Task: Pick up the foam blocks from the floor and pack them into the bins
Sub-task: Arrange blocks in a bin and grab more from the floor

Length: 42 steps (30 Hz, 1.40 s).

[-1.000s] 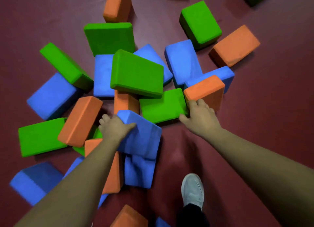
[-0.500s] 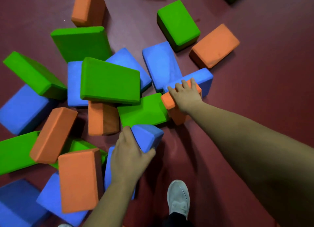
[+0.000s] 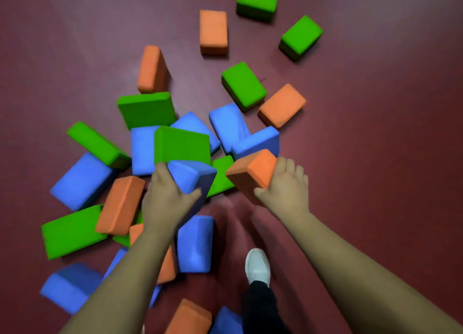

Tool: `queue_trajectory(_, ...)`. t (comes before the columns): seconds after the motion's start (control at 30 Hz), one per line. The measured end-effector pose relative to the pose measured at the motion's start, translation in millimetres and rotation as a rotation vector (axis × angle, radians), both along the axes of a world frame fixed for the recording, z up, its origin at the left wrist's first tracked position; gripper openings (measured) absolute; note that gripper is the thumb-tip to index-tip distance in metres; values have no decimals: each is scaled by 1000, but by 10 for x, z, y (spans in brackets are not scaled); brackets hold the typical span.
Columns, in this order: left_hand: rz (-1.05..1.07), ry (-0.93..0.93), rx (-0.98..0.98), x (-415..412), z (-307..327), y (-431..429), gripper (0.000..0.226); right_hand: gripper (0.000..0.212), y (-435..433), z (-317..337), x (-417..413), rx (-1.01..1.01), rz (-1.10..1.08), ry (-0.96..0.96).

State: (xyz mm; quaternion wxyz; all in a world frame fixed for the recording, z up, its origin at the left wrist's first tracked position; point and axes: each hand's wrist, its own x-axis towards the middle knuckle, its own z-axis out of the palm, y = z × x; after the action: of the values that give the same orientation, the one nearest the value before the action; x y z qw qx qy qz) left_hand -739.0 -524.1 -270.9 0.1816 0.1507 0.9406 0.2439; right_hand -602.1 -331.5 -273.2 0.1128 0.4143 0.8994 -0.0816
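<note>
Left hand (image 3: 170, 198) grasps a blue block (image 3: 191, 177); right hand (image 3: 286, 191) grasps an orange block (image 3: 253, 174), both tilted up off the floor (image 3: 375, 138). Lift each straight clear of the neighbouring blocks beyond the hands. Blocks: matte, rectangular, round-edged foam. No bin visible.
</note>
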Motion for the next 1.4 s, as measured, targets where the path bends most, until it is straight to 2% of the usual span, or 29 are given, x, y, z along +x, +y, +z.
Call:
queue_trajectory(0.1,-44,78,25,-144,1096,-296,76,77,-608,1136,122,40,-55,117)
queue_trajectory(0.3,-120,246,214,-118,3136,-1216,76,85,-1944,3119,416,159,-219,411)
queue_trajectory(0.43,-120,288,314,151,4019,-1859,74,85,-2678,3953,657,172,-346,590)
queue_trajectory(0.53,-123,300,329,369,4444,-2228,72,86,-3036,4352,857,216,-349,638)
queue_trajectory(0.73,-85,328,324,894,4811,-2750,72,88,-3364,4671,1317,233,-299,696)
queue_trajectory(0.9,33,358,287,1576,4826,-3093,76,88,-3470,4612,1822,159,-176,717)
queue_trajectory(1.0,184,351,283,2119,4771,-3442,78,90,-3600,4543,2155,107,-56,719)
queue_trajectory(1.2,475,308,195,3360,4699,-4734,75,89,-4414,4537,2718,-52,253,656)
queue_trajectory(1.4,820,308,48,4308,4705,-6413,81,86,-5829,4583,2749,-197,592,615)
